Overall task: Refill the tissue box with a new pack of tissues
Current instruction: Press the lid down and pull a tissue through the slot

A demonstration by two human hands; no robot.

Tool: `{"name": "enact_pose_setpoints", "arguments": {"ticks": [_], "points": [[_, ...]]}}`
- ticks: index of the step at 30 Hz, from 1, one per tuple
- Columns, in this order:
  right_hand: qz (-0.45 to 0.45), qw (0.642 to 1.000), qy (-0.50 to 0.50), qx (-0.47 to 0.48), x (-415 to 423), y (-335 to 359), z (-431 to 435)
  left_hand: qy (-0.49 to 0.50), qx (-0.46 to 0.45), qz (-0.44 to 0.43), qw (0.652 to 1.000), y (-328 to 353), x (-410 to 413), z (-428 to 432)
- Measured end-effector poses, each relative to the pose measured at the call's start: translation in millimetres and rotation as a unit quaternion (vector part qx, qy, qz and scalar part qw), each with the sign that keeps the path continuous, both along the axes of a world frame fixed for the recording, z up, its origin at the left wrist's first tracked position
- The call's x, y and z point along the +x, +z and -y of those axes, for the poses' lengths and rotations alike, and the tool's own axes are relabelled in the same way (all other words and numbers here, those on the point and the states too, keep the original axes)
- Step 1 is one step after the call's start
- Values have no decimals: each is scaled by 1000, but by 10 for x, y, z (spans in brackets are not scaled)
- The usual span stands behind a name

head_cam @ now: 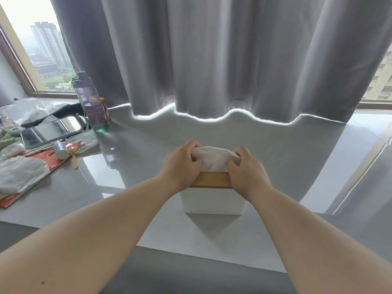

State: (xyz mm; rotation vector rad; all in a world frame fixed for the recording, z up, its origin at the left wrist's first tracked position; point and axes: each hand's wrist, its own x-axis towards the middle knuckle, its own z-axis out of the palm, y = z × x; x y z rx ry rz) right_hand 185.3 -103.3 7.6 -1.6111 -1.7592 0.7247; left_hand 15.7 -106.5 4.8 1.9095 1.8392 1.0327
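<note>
A white tissue box [213, 201] with a light wooden lid [212, 180] stands on the glossy grey sill in the middle of the view. A bunch of white tissue [214, 159] rises from the top of the lid. My left hand [181, 164] grips the left side of the tissue, fingers curled over it. From the right, my right hand [247, 168] grips the other side, its heel over the lid's right end. The lid's opening is hidden by both hands.
At the left lie a purple water bottle [93, 105], a phone [48, 132], a small cylinder [60, 149], a spoon [74, 158] and crumpled plastic on red paper [23, 177]. A grey curtain [233, 60] hangs behind the box. The sill's front edge [212, 259] runs below it.
</note>
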Motion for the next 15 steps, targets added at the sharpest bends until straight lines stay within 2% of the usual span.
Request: {"name": "enact_pose_setpoints", "arguments": {"ticks": [4, 7, 8, 10, 12, 13, 15], "points": [[-47, 998, -37, 17, -28, -24, -18, 13, -6, -13, 1000, 9, -3, -53], [-69, 993, -75, 62, -76, -37, -20, 76, 42, -31, 996, 53, 23, -63], [-101, 989, -87, 63, -98, -47, -16, 108, 36, -9, 993, 55, 39, -50], [-212, 970, -115, 32, -130, -70, -15, 156, -36, 128, 979, 11, 75, -20], [-309, 943, -125, -13, -149, -89, -56, 161, -109, 308, 931, -52, 94, -7], [-330, 936, -120, -37, -145, -93, -81, 155, -129, 354, 913, -84, 91, -11], [-343, 931, -101, -67, -107, -82, -140, 145, -143, 366, 908, -103, 80, -25]]}}
